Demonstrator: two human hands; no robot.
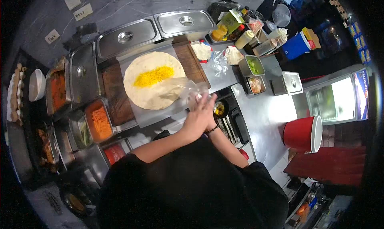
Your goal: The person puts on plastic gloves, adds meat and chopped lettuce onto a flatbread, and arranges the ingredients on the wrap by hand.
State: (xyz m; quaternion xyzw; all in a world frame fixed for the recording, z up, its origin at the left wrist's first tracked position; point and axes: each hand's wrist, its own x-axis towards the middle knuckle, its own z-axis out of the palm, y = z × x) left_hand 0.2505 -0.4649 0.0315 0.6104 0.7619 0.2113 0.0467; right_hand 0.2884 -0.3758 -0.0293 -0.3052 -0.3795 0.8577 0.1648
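My left hand (197,120) crosses over my right hand (210,124) beside the lower right of a large round flatbread. A thin, clear piece of plastic that looks like a disposable glove (193,92) is at my left fingertips, blurred and reaching over the bread's edge. My right hand is mostly covered by the left, and its fingers are hidden. A dark bracelet circles the right wrist. The flatbread (160,99) lies on white paper (145,120) over a wooden board (116,95). Shredded yellow cheese (154,76) forms a strip across its middle.
Lidded steel pans (128,37) line the board's back. Orange shreds (101,123) fill a pan at left. Crumpled clear plastic (218,63) and small steel tubs with greens (255,65) are at right. A red cooler (303,133) stands on the steel counter (264,121).
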